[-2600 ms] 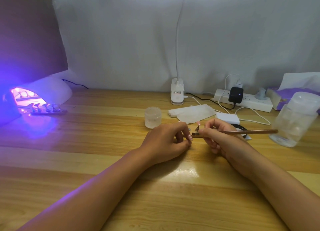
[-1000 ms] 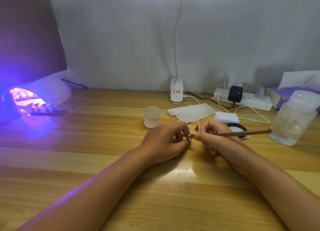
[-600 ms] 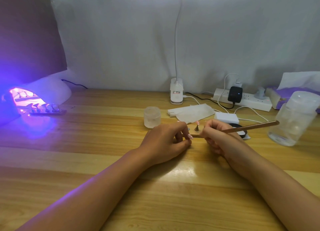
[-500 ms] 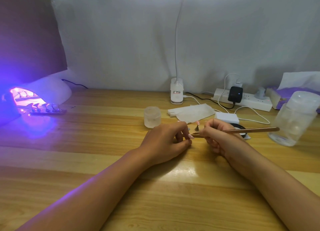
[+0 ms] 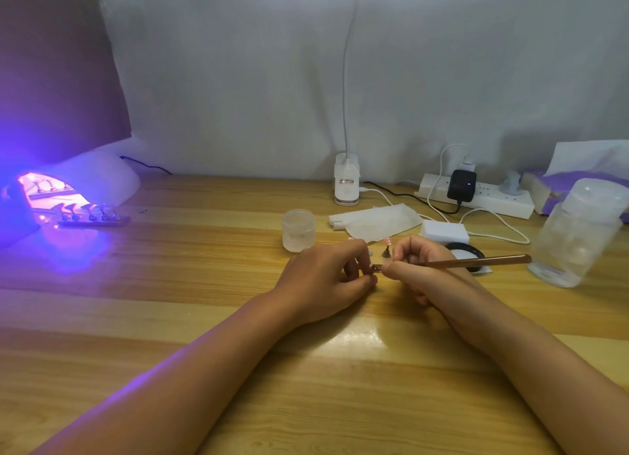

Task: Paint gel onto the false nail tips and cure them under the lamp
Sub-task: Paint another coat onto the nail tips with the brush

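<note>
The right hand [image 5: 418, 270] pinched a slim copper-brown brush [image 5: 476, 262] near its bristle end; the brush tip met the curled fingers of the left hand [image 5: 323, 281], whose hold was too small to tell; just behind stood a pink false nail tip on a stand [image 5: 386, 250]; far left on the pale wooden table [image 5: 204, 318], a row of nail tips on a strip [image 5: 90, 216] lay at the mouth of the white dome lamp [image 5: 102, 178], in purple glow.
</note>
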`<state>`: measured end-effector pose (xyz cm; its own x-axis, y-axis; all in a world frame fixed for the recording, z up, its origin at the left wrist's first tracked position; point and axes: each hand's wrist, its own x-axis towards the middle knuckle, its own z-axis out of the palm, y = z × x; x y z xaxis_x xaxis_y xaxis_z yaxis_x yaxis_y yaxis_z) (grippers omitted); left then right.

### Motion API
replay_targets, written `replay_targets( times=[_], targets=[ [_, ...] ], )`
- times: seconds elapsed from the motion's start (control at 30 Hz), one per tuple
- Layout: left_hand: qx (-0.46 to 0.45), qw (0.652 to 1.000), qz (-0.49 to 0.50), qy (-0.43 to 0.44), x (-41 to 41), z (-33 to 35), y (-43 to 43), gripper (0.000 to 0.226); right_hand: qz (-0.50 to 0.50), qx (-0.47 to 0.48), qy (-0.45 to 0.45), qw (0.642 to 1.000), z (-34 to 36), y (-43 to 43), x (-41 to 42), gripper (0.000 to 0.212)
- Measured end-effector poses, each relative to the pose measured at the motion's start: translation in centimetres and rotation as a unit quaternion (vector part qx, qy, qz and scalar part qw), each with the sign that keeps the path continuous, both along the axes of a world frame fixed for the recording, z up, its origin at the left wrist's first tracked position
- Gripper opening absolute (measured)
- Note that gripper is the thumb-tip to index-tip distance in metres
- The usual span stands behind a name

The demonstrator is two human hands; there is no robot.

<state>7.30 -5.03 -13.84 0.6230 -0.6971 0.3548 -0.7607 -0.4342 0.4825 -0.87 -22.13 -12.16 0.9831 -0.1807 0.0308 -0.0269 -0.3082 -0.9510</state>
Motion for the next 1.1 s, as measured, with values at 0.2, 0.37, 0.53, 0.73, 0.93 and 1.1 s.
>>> replay_targets(
  times=[0.2, 0.37, 0.53, 0.73, 0.93, 1.1],
  targets=[
    [-0.004, 1.0, 0.0, 0.003, -0.04, 0.05, -0.01, 0.015, 0.006, -0.016, -0.004, 1.0, -0.13, -0.16, -0.02, 0.01],
    [-0.01, 1.0, 0.001, 0.003, -0.05, -0.05, -0.02, 0.01, -0.014, 0.026, 0.003, 1.0, -0.19, -0.37, 0.12, 0.009],
    [-0.011, 1.0, 0.002, 0.002, -0.06, 0.03, 0.02, 0.009, -0.005, 0.09, 0.008, 0.996, -0.09, -0.65, 0.23, 0.009],
    [-0.008, 1.0, 0.005, -0.001, -0.1, 0.04, 0.02, 0.01, 0.015, 0.045, -0.012, 0.999, -0.09, -0.14, -0.02, 0.015],
    [-0.005, 1.0, 0.003, 0.002, -0.11, 0.12, 0.02, 0.012, 0.007, 0.007, 0.001, 1.0, 0.09, 0.02, -0.13, 0.011],
    [-0.008, 1.0, 0.001, 0.002, -0.13, 0.1, 0.0, 0.012, 0.003, 0.004, -0.003, 1.0, 0.13, 0.07, -0.19, 0.01]
  ],
)
